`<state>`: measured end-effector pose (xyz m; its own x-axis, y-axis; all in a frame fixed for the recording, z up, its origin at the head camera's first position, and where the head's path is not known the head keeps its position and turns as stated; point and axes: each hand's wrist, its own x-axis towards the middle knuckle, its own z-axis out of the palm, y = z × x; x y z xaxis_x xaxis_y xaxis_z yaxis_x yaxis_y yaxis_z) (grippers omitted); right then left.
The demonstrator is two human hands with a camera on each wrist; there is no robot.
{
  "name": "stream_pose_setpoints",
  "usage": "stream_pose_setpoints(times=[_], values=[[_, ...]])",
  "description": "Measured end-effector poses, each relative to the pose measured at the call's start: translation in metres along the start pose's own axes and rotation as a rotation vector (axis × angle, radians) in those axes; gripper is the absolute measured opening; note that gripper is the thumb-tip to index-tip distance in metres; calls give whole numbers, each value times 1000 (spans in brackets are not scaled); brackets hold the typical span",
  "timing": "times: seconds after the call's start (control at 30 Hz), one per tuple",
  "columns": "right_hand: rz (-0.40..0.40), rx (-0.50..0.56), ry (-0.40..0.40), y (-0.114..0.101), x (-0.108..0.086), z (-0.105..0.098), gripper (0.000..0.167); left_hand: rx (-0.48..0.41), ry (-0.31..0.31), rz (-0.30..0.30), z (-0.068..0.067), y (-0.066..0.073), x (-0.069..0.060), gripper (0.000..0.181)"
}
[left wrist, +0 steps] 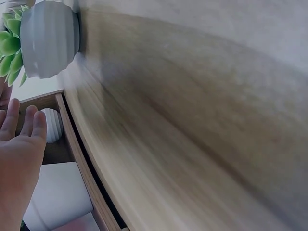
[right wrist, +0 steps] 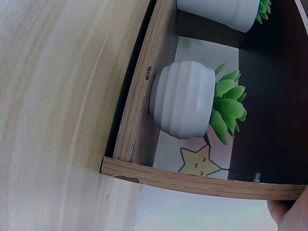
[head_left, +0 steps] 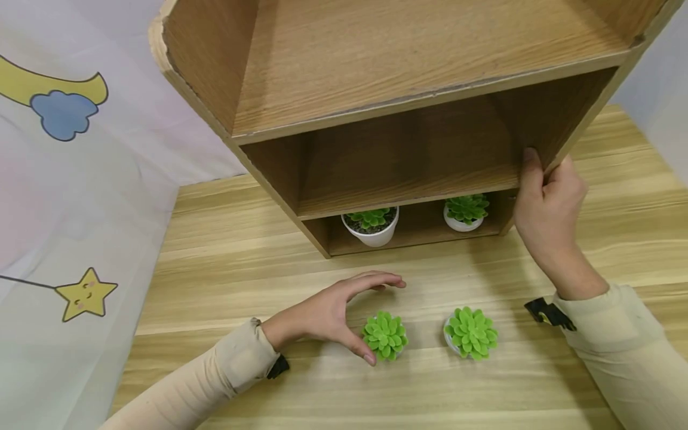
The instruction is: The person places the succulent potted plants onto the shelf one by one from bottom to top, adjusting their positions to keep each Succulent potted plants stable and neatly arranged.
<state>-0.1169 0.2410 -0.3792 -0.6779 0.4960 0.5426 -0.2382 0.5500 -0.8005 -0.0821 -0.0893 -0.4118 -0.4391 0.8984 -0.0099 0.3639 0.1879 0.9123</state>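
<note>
My left hand (head_left: 330,307) reaches over the table with thumb and fingers spread apart. Its thumb tip is beside a green potted succulent (head_left: 384,335); the head view does not show for certain whether they touch. To the right stands a second potted succulent (head_left: 471,333). My right hand (head_left: 550,209) grips the right side panel of a wooden shelf (head_left: 430,89), thumb inside and fingers around the outside. On the bottom level are a succulent in a smooth white pot (head_left: 378,235) and another in a ribbed white pot (right wrist: 185,100), both partly hidden from above.
The shelf stands upright on a wood-grain table (head_left: 226,239), its upper boards overhanging the view of the bottom level. A pale cloth backdrop (head_left: 43,197) with a printed star (head_left: 86,295) and cloud hangs at the left.
</note>
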Motion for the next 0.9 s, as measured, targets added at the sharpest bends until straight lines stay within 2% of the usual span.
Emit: stream_pose_setpoints(times=[0.27, 0.47, 0.9], values=[[6, -5, 10, -1, 1, 0, 29, 26, -16, -6, -1, -4, -6, 113], [6, -9, 0, -1, 0, 0, 29, 62, -6, -8, -2, -6, -10, 114], [-9, -4, 6, 2, 0, 0, 29, 196, -46, 29, -2, -12, -9, 110]])
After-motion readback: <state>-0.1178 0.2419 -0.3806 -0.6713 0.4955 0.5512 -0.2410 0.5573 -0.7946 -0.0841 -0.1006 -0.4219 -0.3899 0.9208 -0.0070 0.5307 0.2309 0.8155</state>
